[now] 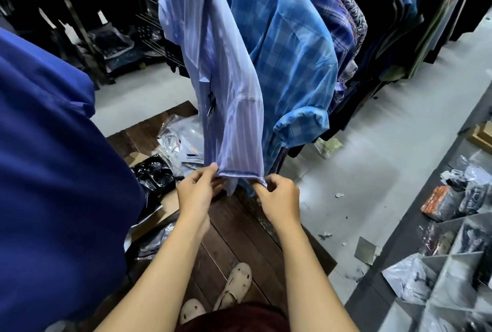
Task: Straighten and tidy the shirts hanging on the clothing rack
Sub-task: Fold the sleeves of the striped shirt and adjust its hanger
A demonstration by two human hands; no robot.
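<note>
lilac shirt: pale, striped; hangs at frame centre, first in a row of hung shirts, top cut off by the upper edge. Lower part is pulled toward the camera.
hem: stretched nearly level between both hands, above the boards; a loose flap of cloth falls below it between the hands.
left hand: thumb and forefinger closed in a pinch on the hem's left corner; other fingers curled beneath. Forearm bare.
right hand: fingers curled, pinching the hem's right corner; back of hand toward the camera. Forearm bare.
plaid shirt: blue check, just behind the lilac shirt and touching it; its rolled cuff hangs low on the right.
other shirts: patterned ones, then dark ones, packed along the row toward the upper right.
blue cloth: deep blue, fills the left edge, close to the camera; cannot tell what garment.
boards: dark wood, on the floor under the hands.
sandals: cream, two, on the boards at the bottom.
bags: clear plastic packets piled on the boards beyond the left hand; a black one beside them.
floor: grey, with scraps lying right of the boards.
shelf: grey compartments at lower right, holding bagged goods.
</note>
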